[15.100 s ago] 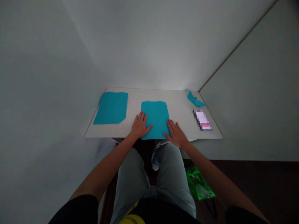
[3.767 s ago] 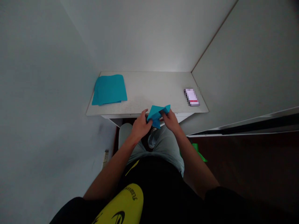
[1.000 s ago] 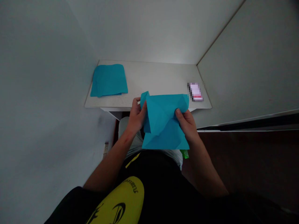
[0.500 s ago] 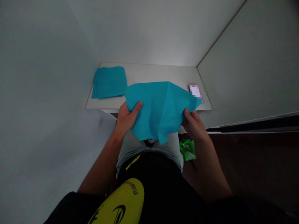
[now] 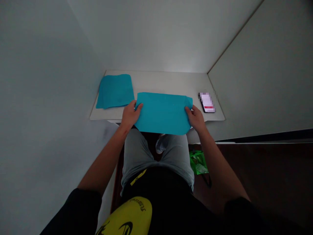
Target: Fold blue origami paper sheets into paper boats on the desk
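A turquoise cloth (image 5: 163, 113) is stretched out between my two hands over the front edge of the table. My left hand (image 5: 131, 114) pinches its left edge, thumb on top and fingers underneath. On the opposite side, my right hand (image 5: 195, 117) grips the right edge in the same way, near a small fold at the upper right corner. The cloth looks nearly flat, with its near edge hanging past the table toward my legs. Just beyond my left hand lies a stack of similar turquoise cloths (image 5: 116, 91), slightly offset from one another.
The narrow white table (image 5: 168, 81) stands against walls at the back and both sides. A phone (image 5: 207, 102) with a lit, pixelated screen rests at its right end. Down on the dark floor, a green bag (image 5: 198, 162) sits beside my right leg.
The cloth was creased and bent with an uneven lower edge; now it is pulled flatter. My right hand has moved left and up, and the phone is uncovered.
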`<state>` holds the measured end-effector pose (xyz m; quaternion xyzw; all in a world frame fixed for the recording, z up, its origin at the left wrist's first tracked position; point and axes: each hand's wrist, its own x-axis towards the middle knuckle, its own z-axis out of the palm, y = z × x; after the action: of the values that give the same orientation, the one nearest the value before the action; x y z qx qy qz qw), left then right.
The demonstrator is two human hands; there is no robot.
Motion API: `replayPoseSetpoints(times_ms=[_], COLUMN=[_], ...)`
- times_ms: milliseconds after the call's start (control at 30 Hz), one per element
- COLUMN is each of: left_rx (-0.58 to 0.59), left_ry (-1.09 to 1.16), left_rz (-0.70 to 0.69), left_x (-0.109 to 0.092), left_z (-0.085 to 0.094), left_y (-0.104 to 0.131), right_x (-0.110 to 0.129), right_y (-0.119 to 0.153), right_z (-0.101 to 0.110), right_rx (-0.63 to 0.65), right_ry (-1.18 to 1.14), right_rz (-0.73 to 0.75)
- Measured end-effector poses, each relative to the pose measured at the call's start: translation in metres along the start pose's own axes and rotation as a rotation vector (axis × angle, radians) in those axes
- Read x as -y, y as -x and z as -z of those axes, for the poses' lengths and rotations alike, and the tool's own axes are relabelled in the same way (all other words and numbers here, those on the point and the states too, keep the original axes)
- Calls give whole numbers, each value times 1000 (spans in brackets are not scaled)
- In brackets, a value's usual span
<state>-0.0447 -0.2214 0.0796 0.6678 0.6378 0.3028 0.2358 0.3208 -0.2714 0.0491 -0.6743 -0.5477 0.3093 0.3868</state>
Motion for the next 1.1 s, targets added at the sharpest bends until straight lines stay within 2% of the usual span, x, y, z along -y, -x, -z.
replayPoseSetpoints(times_ms=[67, 133, 200, 300, 367, 433, 533, 600, 667, 767, 900, 1000, 1100], left_rx=[-88, -134, -50, 202, 276, 284, 300, 328, 347, 339, 301, 280, 274], left_ry=[-118, -241, -339, -411, -448, -474, -496, -513, -526, -508, -438, -377, -299], left_rz=[4, -86, -224, -329, -321, -328, -382, -411, -425, -444, -499, -522, -550], left_x=[0, -5, -9, -8, -2, 6, 14, 18, 20, 26, 35, 44, 51], left_z=[-14, -30, -51, -81, -96, -103, -105, -103, -100, -95, -90, -88, -88], left_y=[-16, -22, -20, -10, -5, -3, -5, -7, -6, -2, 10, 20, 27], right_x=[-8, -13, -15, -14, -11, -7, -2, -4, -10, -26, -41, -36, -20], right_y=[-31, -59, -81, -96, -94, -85, -68, -61, -59, -62, -60, -58, -63], right_z=[-13, -24, -33, -42, -49, -62, -91, -107, -112, -100, -73, -67, -74], right_rx=[-18, -22, -24, -108, -194, -169, 85, 178, 223, 295, 254, 233, 230], right_ry=[128, 267, 386, 480, 536, 594, 636, 681, 719, 726, 747, 782, 822], right_rz=[8, -4, -40, -47, 39, 182, 354, 345, 309, 334, 338, 292, 168])
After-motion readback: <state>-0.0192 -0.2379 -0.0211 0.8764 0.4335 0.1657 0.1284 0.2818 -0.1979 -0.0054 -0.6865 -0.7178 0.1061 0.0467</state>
